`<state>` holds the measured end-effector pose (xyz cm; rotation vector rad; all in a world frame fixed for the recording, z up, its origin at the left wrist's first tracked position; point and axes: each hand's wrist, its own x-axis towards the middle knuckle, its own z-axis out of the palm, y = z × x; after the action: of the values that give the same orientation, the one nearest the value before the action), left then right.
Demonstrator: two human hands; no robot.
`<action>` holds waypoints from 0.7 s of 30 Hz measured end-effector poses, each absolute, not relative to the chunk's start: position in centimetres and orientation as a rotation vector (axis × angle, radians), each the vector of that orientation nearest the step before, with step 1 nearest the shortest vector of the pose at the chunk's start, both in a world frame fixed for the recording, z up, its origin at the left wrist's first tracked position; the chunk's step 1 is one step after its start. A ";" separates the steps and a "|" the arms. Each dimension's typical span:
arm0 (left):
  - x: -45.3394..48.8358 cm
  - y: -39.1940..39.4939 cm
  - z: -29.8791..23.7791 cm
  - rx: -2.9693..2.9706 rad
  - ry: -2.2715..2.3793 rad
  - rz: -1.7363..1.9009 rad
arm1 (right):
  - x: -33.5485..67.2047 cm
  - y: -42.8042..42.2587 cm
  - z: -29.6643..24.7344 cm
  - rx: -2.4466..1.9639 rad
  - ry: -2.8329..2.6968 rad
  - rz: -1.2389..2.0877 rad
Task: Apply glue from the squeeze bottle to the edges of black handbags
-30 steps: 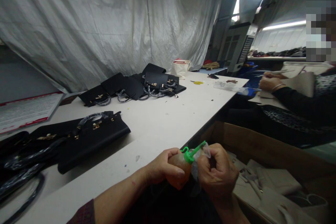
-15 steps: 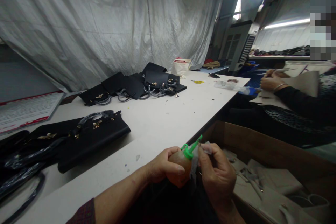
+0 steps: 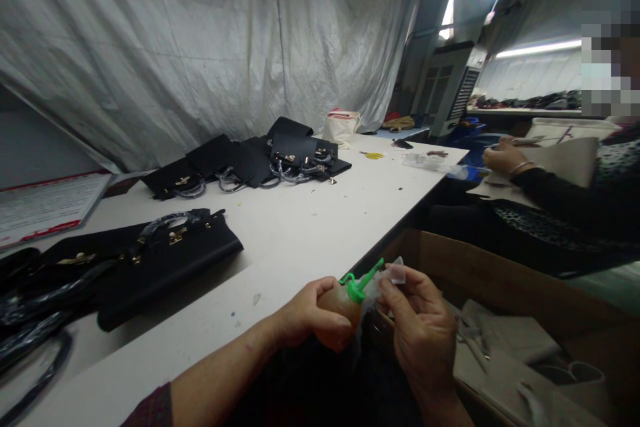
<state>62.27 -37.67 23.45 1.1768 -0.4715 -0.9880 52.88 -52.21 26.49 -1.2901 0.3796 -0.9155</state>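
My left hand (image 3: 320, 313) is wrapped round a squeeze bottle (image 3: 340, 320) of amber liquid, its green nozzle (image 3: 369, 278) tilted up and to the right. Beside the nozzle, my right hand (image 3: 423, 327) pinches a thin translucent plastic sheet (image 3: 396, 273) between thumb and fingers. More of this crumpled film hangs along the bottle's right side. Both hands are in front of my body, off the table's near edge. What the film covers lower down is hard to make out.
Black handbags (image 3: 175, 260) lie on the white table (image 3: 300, 227) at left, and more black bags (image 3: 250, 160) at the back. Yellow scissors (image 3: 373, 155) lie farther right. A cardboard box (image 3: 480, 260) of beige pieces stands at my right. A co-worker's hand (image 3: 505, 157) holds beige material.
My right hand has moved slightly right, away from the nozzle tip, with the plastic sheet still pinched. The left hand keeps the bottle. The view has shifted a little.
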 end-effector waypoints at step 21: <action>62.2 -37.7 23.8 1.244 -0.498 -0.980 | 52.9 -52.0 26.8 -1.392 0.434 -0.953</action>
<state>62.18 -37.73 23.75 1.2442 -0.4978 -0.9805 52.89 -52.04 26.77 -1.3918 0.4341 -0.9530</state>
